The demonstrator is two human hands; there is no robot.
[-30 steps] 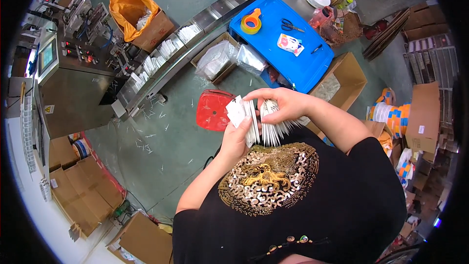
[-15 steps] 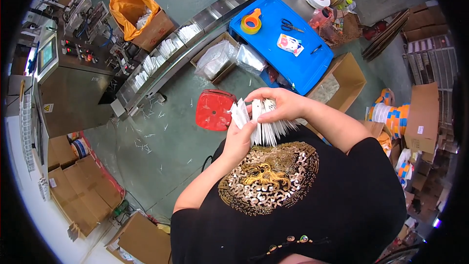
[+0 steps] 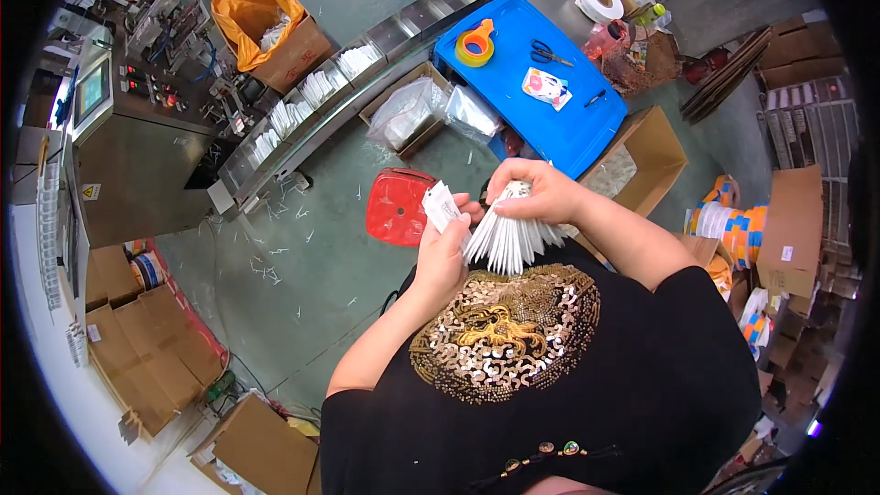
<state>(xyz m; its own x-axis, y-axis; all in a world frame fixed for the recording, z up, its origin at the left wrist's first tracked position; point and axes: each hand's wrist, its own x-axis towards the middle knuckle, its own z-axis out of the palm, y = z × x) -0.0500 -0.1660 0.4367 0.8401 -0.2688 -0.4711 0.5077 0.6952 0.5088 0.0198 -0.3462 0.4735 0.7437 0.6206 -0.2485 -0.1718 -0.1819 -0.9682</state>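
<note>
My right hand [image 3: 539,194] pinches a thick stack of slim white paper packets [image 3: 515,240] at its top end. The lower ends of that stack fan out in front of my chest. In my left hand [image 3: 445,252] is a smaller bunch of white packets [image 3: 440,205], gripped between thumb and fingers. The two bunches are side by side, with a small gap at their upper ends. Some of my left fingertips reach behind toward the fanned stack; whether they touch it is hidden.
A red stool [image 3: 400,209] stands just beyond my left hand. Ahead is a blue table surface [image 3: 513,64] with a tape dispenser [image 3: 474,44], scissors [image 3: 548,53] and a pen. A metal conveyor [image 3: 376,60] carries white packets in its compartments. Left stands a machine [image 3: 137,174]; cardboard boxes are around.
My hands have drawn slightly apart, splitting the packets into two separate bunches. The bunch in my right hand now fans wider at its lower ends.
</note>
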